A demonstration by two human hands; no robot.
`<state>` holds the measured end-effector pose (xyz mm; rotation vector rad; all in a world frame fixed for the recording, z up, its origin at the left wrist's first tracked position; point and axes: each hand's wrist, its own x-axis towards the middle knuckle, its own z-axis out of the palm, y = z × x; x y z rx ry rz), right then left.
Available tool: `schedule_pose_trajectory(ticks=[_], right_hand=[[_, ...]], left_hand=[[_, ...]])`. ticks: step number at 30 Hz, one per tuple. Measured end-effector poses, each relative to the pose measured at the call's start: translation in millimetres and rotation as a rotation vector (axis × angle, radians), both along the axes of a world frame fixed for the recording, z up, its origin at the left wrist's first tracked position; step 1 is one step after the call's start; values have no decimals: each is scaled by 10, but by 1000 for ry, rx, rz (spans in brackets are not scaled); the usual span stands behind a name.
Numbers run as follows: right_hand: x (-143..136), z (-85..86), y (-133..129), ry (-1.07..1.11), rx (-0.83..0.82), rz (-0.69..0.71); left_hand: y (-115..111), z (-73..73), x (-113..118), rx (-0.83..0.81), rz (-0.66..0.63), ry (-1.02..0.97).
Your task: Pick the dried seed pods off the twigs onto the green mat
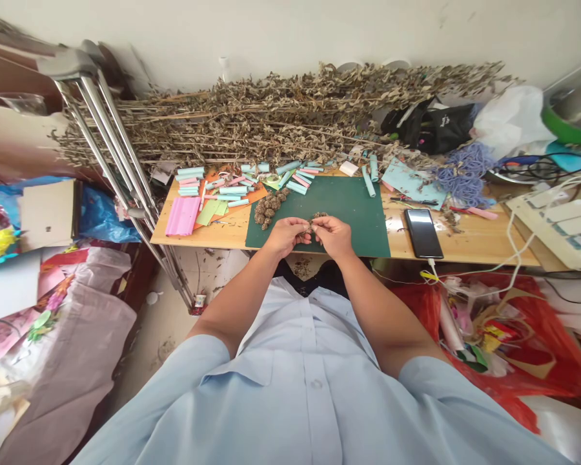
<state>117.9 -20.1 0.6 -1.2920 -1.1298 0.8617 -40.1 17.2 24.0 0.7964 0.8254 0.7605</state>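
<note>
My left hand [289, 236] and my right hand [333, 236] meet over the front of a green cutting mat [353, 200]. Both are closed in a pinch on a small clump of dried plant [319, 215], brown and crumbly, which shows between and just behind the fingertips. Much of it is hidden by the fingers. To the left of my hands, a pile of round brown dried plant balls [268, 208] lies on the mat. Rolled blue and pink paper tubes [232, 191] lie beyond the mat's left edge.
Long dried stalks [252, 119] stretch along the wall at the back. A phone [423, 234] on a cable, purple yarn [465, 174] and a power strip [559, 223] are to the right. Metal crutches [121, 148] lean at the left. A red bag [556, 349] sits below the table [494, 248].
</note>
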Motion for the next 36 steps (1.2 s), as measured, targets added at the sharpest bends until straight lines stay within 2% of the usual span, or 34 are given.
schedule_pose_trajectory(ticks=[7, 12, 16, 24, 32, 36], right_hand=[[3, -51, 24, 100, -22, -83], [-26, -6, -6, -21, -22, -87], [-46, -44, -15, -137, 17, -59], [-42, -40, -25, -334, 239, 19], [-57, -25, -54, -378, 308, 69], [-58, -35, -39, -413, 297, 22]], left_hand=[[-19, 55, -11, -42, 63, -20], [-26, 41, 6, -27, 44, -30], [-35, 38, 16, -14, 62, -38], [-64, -10, 57, 12, 112, -33], [-77, -25, 70, 51, 131, 6], [-90, -23, 90, 99, 124, 60]])
